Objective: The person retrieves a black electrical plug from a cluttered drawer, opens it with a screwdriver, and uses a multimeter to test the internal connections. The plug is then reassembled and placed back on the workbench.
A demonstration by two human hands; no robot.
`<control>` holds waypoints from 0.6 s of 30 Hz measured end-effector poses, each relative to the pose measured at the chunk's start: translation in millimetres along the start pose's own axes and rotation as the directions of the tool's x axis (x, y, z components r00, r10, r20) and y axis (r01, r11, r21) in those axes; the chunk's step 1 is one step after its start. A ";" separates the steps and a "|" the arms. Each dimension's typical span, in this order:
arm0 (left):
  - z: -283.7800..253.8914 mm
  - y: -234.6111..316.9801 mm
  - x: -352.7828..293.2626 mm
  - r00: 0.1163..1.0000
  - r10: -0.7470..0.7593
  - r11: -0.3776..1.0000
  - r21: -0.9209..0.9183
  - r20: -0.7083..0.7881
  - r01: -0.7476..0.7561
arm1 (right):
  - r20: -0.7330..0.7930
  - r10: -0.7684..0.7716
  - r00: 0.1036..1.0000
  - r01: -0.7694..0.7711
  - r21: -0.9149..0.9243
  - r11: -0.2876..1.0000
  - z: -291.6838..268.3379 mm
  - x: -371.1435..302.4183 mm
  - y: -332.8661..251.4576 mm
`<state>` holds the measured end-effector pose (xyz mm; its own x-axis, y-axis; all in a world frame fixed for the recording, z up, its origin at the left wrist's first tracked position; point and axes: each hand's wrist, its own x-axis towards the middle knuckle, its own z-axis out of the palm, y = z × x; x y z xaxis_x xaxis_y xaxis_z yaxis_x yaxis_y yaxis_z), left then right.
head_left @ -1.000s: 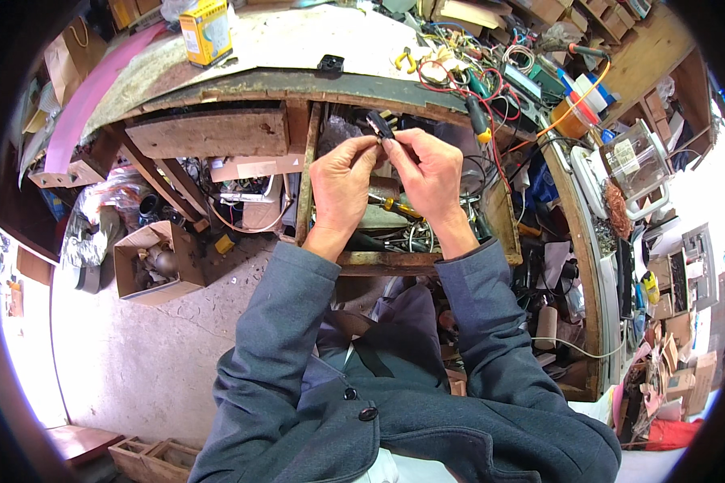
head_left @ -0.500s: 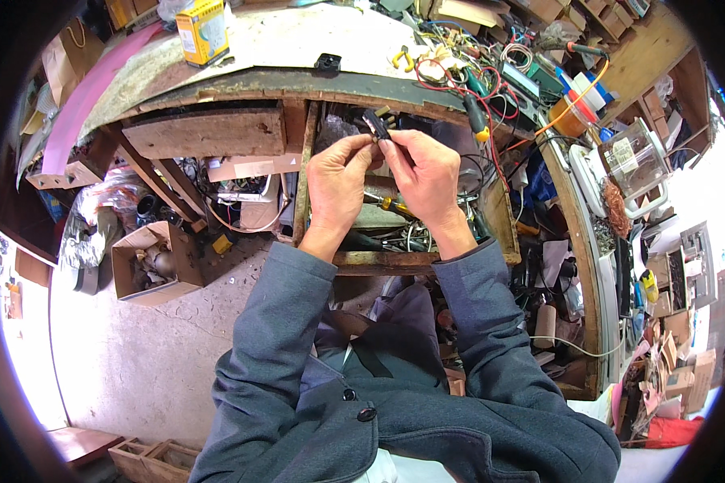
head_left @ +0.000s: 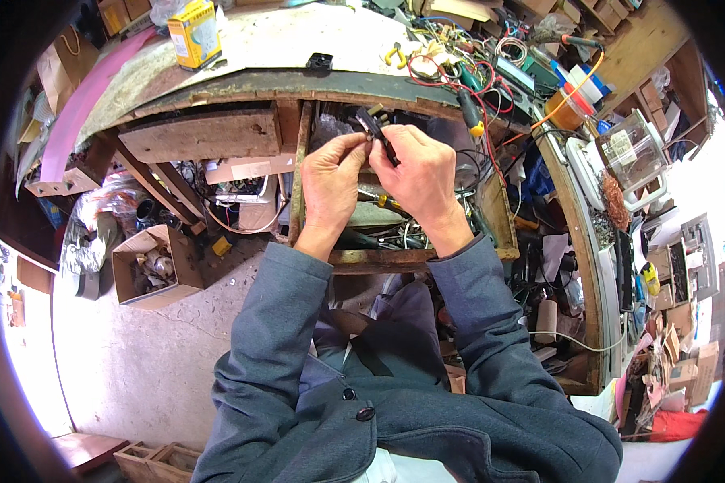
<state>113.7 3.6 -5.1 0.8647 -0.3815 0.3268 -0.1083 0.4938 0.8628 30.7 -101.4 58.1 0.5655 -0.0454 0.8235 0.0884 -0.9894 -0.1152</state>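
Above the open wooden drawer (head_left: pixel 395 257), both my hands are close together, holding a small black power plug (head_left: pixel 369 122) with brass-coloured prongs pointing away from me. My left hand (head_left: pixel 333 181) pinches its near left end between thumb and forefinger. On the other side, my right hand (head_left: pixel 417 173) has its fingers closed on the plug's right side and covers part of it. Below the hands, a yellow-handled screwdriver (head_left: pixel 389 201) lies in the drawer among metal tools and cables.
Beyond the drawer runs the worktop (head_left: pixel 298 40), with a yellow box (head_left: pixel 194 36) and a small black part (head_left: pixel 320 62). Tangled wires and a yellow-tipped tool (head_left: pixel 471 114) crowd the right side. A cardboard box (head_left: pixel 158 266) stands on the floor at left.
My right hand has shifted slightly left and turned, its fingers sliding over the plug. My left hand keeps its pinch. The whole view has shifted a little.
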 end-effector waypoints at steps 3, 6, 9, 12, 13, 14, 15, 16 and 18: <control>0.2 -1.0 0.3 1.000 0.012 1.000 0.027 -0.006 -0.012 | -0.076 0.020 0.997 -0.014 0.080 0.997 4.6 -0.2 2.3; 0.7 -1.0 0.5 1.000 0.004 1.000 0.031 -0.003 -0.004 | -0.089 0.054 0.995 -0.046 0.096 0.994 6.3 -2.4 2.1; 1.5 2.8 -0.6 1.000 0.017 0.999 0.051 0.000 -0.017 | -0.107 0.059 0.992 -0.048 0.104 0.993 9.2 -3.6 3.4; 0.3 0.8 0.2 1.000 0.002 1.000 0.016 0.004 -0.002 | -0.056 0.068 0.996 -0.063 0.091 0.994 5.2 -4.0 0.8; -0.6 0.0 0.9 1.000 -0.012 1.000 -0.005 0.008 0.012 | -0.051 0.060 0.997 -0.055 0.083 0.995 5.1 -4.2 1.2; -1.1 -0.6 1.3 1.000 -0.026 0.999 -0.026 0.011 0.027 | -0.046 0.052 0.998 -0.048 0.075 0.996 5.4 -4.1 1.8; -1.2 0.2 1.3 0.999 -0.045 0.998 -0.052 0.014 0.046 | -0.041 0.044 0.998 -0.041 0.068 0.997 5.9 -3.7 1.9; -1.1 1.6 1.3 0.998 -0.063 0.995 -0.078 0.017 0.065 | -0.049 0.031 0.998 -0.028 0.064 0.998 6.1 -2.4 1.5; -1.7 2.0 1.3 0.996 -0.088 0.989 -0.117 0.020 0.090 | -0.067 0.006 0.998 -0.002 0.058 0.998 6.3 0.9 -0.3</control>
<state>115.5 5.4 -3.6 0.8607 -0.4394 0.2572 0.0283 0.5457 0.8375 36.3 -100.2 55.3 0.5101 -0.0601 0.8580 0.1351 -0.9796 -0.1489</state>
